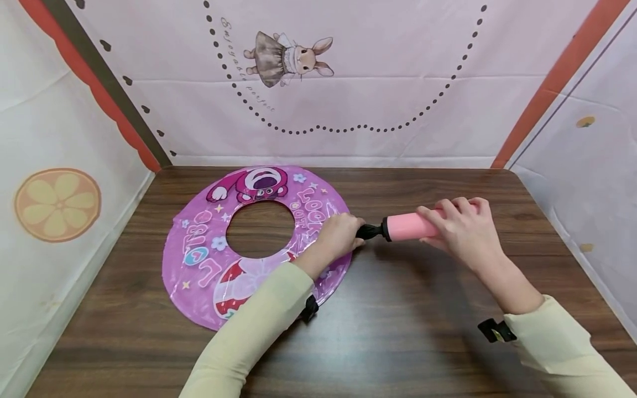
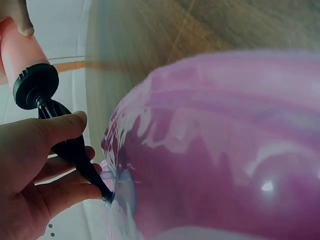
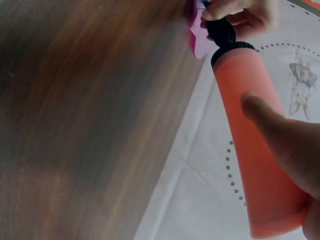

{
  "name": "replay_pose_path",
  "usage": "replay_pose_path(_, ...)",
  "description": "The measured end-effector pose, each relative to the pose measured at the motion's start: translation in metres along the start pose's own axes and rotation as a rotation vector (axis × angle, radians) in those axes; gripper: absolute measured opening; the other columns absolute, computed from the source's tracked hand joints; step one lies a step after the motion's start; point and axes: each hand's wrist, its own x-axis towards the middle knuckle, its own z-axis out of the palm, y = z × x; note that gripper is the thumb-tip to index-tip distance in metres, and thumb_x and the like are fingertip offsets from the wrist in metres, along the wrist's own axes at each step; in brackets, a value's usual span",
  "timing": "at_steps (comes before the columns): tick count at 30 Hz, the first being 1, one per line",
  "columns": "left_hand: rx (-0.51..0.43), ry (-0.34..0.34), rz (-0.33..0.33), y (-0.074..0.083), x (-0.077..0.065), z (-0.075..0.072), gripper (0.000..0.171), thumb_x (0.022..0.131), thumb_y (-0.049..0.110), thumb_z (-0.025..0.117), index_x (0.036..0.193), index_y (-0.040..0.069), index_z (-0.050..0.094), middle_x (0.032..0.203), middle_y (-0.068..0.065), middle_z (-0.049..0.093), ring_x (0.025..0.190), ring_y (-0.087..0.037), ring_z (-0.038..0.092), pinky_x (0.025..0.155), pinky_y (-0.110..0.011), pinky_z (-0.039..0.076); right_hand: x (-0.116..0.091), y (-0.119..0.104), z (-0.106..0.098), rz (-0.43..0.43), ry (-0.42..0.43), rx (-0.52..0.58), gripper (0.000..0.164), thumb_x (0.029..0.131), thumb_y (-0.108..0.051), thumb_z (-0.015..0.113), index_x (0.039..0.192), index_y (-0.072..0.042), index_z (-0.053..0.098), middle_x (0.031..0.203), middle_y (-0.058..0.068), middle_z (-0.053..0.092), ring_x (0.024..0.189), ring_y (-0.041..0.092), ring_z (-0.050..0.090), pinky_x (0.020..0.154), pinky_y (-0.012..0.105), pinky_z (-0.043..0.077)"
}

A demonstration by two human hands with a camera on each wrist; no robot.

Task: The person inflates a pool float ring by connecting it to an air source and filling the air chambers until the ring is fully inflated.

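A purple inflatable swim ring [image 1: 199,298] with cartoon prints lies on the table, its surface rounded and creased near the valve. My left hand [image 1: 338,235] grips the black nozzle [image 2: 67,145] of a pink hand pump [image 1: 408,226] at the ring's right edge. In the left wrist view the nozzle's tip meets the clear valve [image 2: 106,176]. My right hand [image 1: 463,232] holds the pump's pink body from above, fingers wrapped around it, with the thumb along its side in the right wrist view. The pump lies nearly level, close over the table.
The brown wooden table [image 1: 398,342] spans the view. A pale cloth backdrop [image 1: 398,55] with a printed rabbit rises behind it, with printed side cloths at left and right. A small black device [image 1: 497,330] sits at each wrist.
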Motion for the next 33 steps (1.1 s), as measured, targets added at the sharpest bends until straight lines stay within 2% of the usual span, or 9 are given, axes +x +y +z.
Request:
replay_pose_path(3,0.002,-0.012,0.001,0.000,0.001,0.000,0.031,0.079,0.035,0.070,0.103,0.016,0.068,0.092,-0.003,0.070,0.080,-0.020,0.065,0.071,-0.033,0.053,-0.004,0.006,-0.003,-0.002,0.020,0.010,0.053,0.065,-0.045,0.068,0.111,-0.018,0.060,0.089,0.011,0.060,0.078,0.037,0.055,0.070,0.054,0.038)
replay_pose_path(6,-0.004,-0.026,-0.007,-0.001,0.001,0.000,0.034,0.080,0.035,0.070,0.107,0.016,0.067,0.095,-0.004,0.070,0.084,-0.021,0.066,0.074,-0.034,0.053,-0.009,0.016,-0.013,0.001,0.042,0.020,0.051,0.078,-0.056,0.052,0.111,-0.019,0.061,0.090,0.011,0.061,0.080,0.037,0.056,0.071,0.054,0.038)
replay_pose_path(10,-0.023,-0.032,-0.013,-0.002,0.000,-0.001,0.037,0.080,0.034,0.070,0.111,0.015,0.065,0.097,-0.004,0.069,0.087,-0.021,0.065,0.076,-0.034,0.053,-0.015,0.033,-0.035,0.028,0.051,0.022,0.062,0.090,-0.065,0.025,0.110,-0.019,0.062,0.090,0.011,0.062,0.082,0.037,0.055,0.075,0.055,0.036)
replay_pose_path(16,-0.089,-0.058,-0.025,-0.007,-0.002,-0.004,0.041,0.080,0.034,0.069,0.115,0.013,0.063,0.101,-0.005,0.069,0.091,-0.022,0.065,0.080,-0.034,0.052,-0.017,0.054,-0.070,0.066,0.084,-0.008,0.064,0.091,-0.065,0.020,0.106,-0.020,0.063,0.088,0.013,0.061,0.082,0.040,0.052,0.087,0.060,0.031)
replay_pose_path(19,-0.115,-0.065,-0.026,-0.009,-0.002,-0.005,0.043,0.080,0.034,0.070,0.116,0.013,0.062,0.102,-0.006,0.068,0.091,-0.023,0.065,0.081,-0.034,0.052,-0.012,0.049,-0.068,0.037,0.091,0.002,0.048,0.090,-0.053,0.032,0.107,-0.020,0.063,0.089,0.013,0.061,0.083,0.040,0.051,0.086,0.061,0.031)
replay_pose_path(22,-0.120,-0.059,-0.017,-0.010,-0.002,-0.005,0.042,0.080,0.034,0.070,0.115,0.013,0.062,0.100,-0.006,0.069,0.090,-0.023,0.065,0.080,-0.034,0.052,-0.001,0.034,-0.053,-0.004,0.051,0.007,0.035,0.081,-0.038,0.051,0.110,-0.020,0.061,0.092,0.013,0.060,0.085,0.039,0.051,0.081,0.060,0.031)
replay_pose_path(24,-0.113,-0.055,-0.010,-0.010,-0.001,-0.004,0.041,0.080,0.034,0.070,0.114,0.012,0.063,0.099,-0.006,0.069,0.089,-0.022,0.065,0.080,-0.034,0.052,0.006,0.022,-0.040,-0.022,0.033,0.009,0.039,0.073,-0.027,0.065,0.111,-0.020,0.061,0.093,0.014,0.059,0.086,0.039,0.051,0.079,0.060,0.031)
replay_pose_path(27,-0.106,-0.041,-0.008,-0.010,-0.002,-0.002,0.039,0.080,0.033,0.070,0.112,0.012,0.064,0.098,-0.005,0.069,0.089,-0.022,0.065,0.081,-0.034,0.052,0.013,0.007,-0.023,-0.028,0.015,-0.012,0.052,0.061,-0.023,0.081,0.109,-0.019,0.061,0.092,0.014,0.058,0.085,0.039,0.051,0.079,0.060,0.033)
replay_pose_path(33,-0.094,0.014,-0.012,-0.009,-0.005,0.001,0.033,0.078,0.032,0.072,0.103,0.011,0.067,0.090,-0.004,0.070,0.082,-0.021,0.065,0.075,-0.034,0.053,0.019,-0.012,-0.004,-0.032,0.008,-0.052,0.060,0.055,-0.029,0.087,0.108,-0.018,0.060,0.090,0.015,0.056,0.083,0.037,0.051,0.077,0.058,0.035)
